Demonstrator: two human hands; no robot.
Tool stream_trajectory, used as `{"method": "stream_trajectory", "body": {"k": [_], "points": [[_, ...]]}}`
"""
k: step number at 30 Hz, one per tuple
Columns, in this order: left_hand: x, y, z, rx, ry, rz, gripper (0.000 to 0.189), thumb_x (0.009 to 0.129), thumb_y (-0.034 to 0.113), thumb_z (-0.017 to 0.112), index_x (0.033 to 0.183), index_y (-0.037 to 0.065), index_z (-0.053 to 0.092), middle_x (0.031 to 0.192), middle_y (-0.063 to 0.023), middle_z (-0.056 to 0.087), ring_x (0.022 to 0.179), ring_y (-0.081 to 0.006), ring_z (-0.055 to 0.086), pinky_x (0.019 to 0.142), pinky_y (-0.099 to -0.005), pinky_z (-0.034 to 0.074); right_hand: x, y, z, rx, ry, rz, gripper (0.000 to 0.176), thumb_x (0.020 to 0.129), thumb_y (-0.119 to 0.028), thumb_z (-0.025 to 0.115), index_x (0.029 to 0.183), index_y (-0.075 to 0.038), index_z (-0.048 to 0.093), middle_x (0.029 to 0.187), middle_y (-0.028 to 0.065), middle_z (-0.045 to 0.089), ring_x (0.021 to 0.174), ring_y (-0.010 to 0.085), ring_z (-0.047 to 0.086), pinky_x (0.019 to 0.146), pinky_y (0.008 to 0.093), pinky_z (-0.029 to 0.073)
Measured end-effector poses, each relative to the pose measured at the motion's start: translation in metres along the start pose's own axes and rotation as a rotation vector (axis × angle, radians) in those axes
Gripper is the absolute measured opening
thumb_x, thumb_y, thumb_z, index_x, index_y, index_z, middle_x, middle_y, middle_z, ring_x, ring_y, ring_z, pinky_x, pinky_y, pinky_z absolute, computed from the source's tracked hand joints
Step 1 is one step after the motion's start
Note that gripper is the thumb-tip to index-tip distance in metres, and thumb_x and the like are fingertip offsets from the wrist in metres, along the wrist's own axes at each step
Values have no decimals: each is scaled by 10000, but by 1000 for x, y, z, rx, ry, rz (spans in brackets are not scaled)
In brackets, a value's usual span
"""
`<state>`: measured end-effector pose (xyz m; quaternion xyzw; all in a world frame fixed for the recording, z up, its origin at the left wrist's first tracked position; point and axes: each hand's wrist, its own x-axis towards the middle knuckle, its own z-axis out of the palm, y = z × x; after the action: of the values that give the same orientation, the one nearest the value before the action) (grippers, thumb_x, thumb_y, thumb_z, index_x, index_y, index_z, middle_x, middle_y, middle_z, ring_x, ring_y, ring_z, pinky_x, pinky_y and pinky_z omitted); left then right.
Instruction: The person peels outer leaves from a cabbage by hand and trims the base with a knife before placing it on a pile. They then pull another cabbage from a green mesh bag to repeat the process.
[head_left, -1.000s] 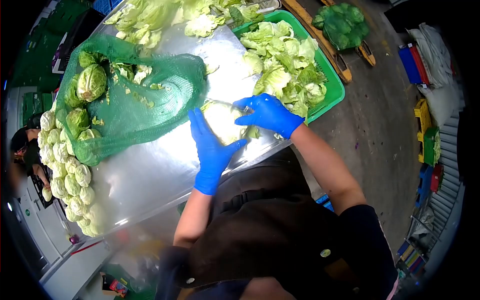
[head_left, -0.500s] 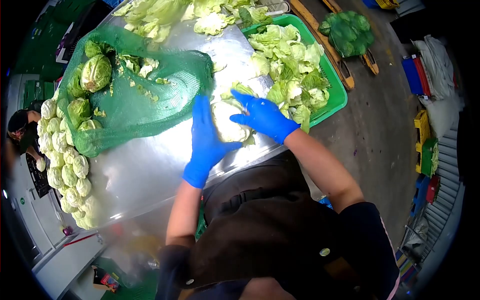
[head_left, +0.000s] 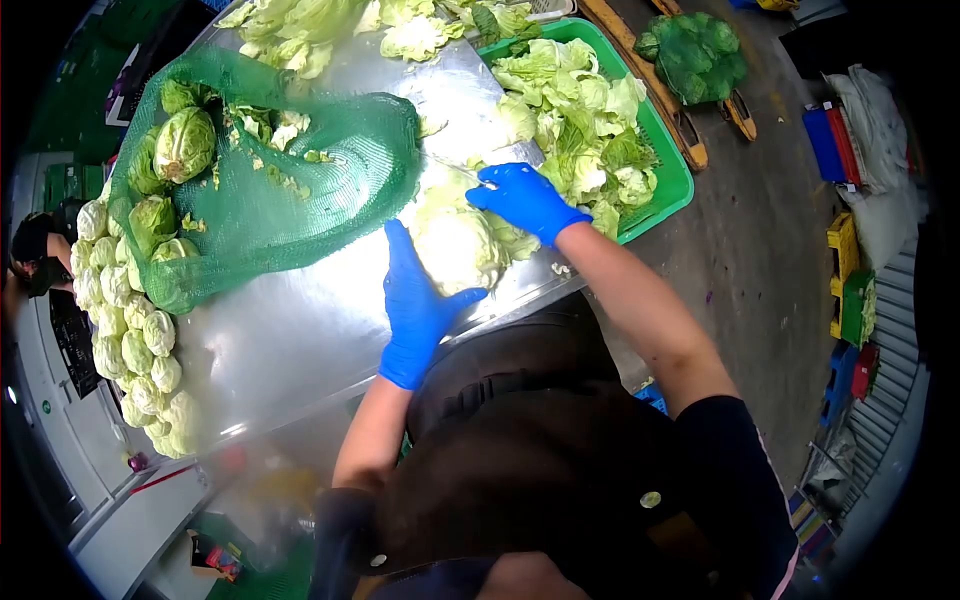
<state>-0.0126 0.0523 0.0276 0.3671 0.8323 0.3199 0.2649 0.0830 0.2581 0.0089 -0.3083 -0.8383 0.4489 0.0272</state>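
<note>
Grey floor [head_left: 745, 240] spreads along the right of the room, and your shiny metal counter [head_left: 270, 350] fills the left and middle. A trimmed cabbage [head_left: 462, 252] sits at the counter's near edge, right in front of you, between your two blue-gloved hands. Your left hand [head_left: 414, 308] rests against its left side, fingers extended and thumb spread along the near side, not clenched. Your right hand [head_left: 522, 202] is closed around the handle of a thin-bladed knife [head_left: 455, 168], the blade pointing left and away from you, just beyond the cabbage. To the left, a green net [head_left: 365, 150] lies over whole cabbages [head_left: 184, 145]; beyond its left side, pale cabbages [head_left: 135, 350] are piled along the counter's edge. On the right, loose leaves [head_left: 585, 115] fill a green crate [head_left: 682, 190].
</note>
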Motion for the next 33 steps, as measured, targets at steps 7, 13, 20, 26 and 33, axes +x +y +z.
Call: {"method": "stream_trajectory", "body": {"k": [7, 13, 20, 26, 33], "points": [[5, -24, 1, -285, 75, -13, 1378, 525, 390, 936, 1492, -73, 70, 1412, -290, 409, 1258, -387, 493, 1026, -416, 439, -6, 34, -10, -52, 302, 185, 509, 815, -416, 688, 1158, -42, 647, 849, 235, 668, 823, 378, 667, 751, 449, 522], [13, -7, 4, -69, 51, 107, 1350, 546, 375, 932, 1489, -76, 77, 1408, -281, 413, 1251, -383, 497, 1019, -410, 439, -45, -52, 10, -15, -17, 104, 746, 768, -396, 685, 1395, -49, 478, 859, 177, 693, 844, 350, 679, 801, 420, 530], [14, 12, -4, 29, -4, 146, 1339, 533, 357, 931, 1493, -56, 94, 1376, -276, 446, 1219, -380, 529, 993, -424, 458, -49, -34, 9, -8, 92, 45, 556, 753, -264, 642, 1267, -61, 585, 891, 177, 695, 859, 343, 676, 783, 420, 539], [17, -8, -5, -77, 7, 6, 1319, 567, 442, 907, 1477, -96, 119, 1406, -301, 415, 1261, -387, 496, 1017, -433, 440, -56, 15, 8, -185, 266, 28, 542, 856, -339, 635, 1338, -119, 521, 705, 170, 657, 631, 351, 651, 595, 449, 520], [36, 18, 4, 92, 47, 18, 1320, 558, 519, 887, 1453, -128, 162, 1398, -320, 412, 1249, -411, 493, 996, -434, 451, -79, -24, 11, -434, 111, -51, 791, 926, -497, 547, 1528, -89, 235, 539, 143, 570, 448, 280, 587, 438, 413, 455]]}}
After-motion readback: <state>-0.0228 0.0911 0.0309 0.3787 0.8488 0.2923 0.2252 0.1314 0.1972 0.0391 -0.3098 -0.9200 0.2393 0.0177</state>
